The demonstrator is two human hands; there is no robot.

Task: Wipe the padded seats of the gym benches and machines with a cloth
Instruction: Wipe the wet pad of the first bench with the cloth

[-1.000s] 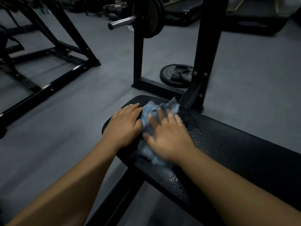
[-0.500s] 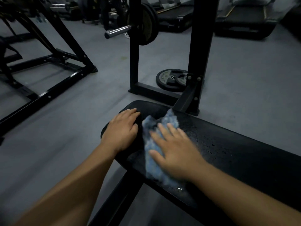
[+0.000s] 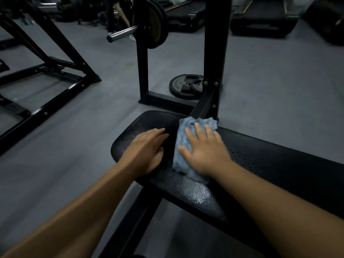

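A black padded bench seat [image 3: 270, 164] runs from the centre to the lower right, wet with droplets near its front edge. A blue cloth [image 3: 183, 138] lies on the pad near its rounded left end. My right hand [image 3: 206, 151] presses flat on the cloth with straight, spread fingers. My left hand [image 3: 149, 149] rests flat on the bare pad just left of the cloth, not touching it.
The bench's black rack uprights [image 3: 216, 58] rise right behind the pad, with a loaded barbell [image 3: 149, 25] above. Weight plates [image 3: 188, 86] lie on the grey floor behind. Another black machine frame [image 3: 61, 71] stands at left; treadmills [image 3: 264, 17] line the back.
My right hand has slid the cloth away from me and to the right across the pad, leaving a gap beside my left hand. The left hand stays near the pad's end.
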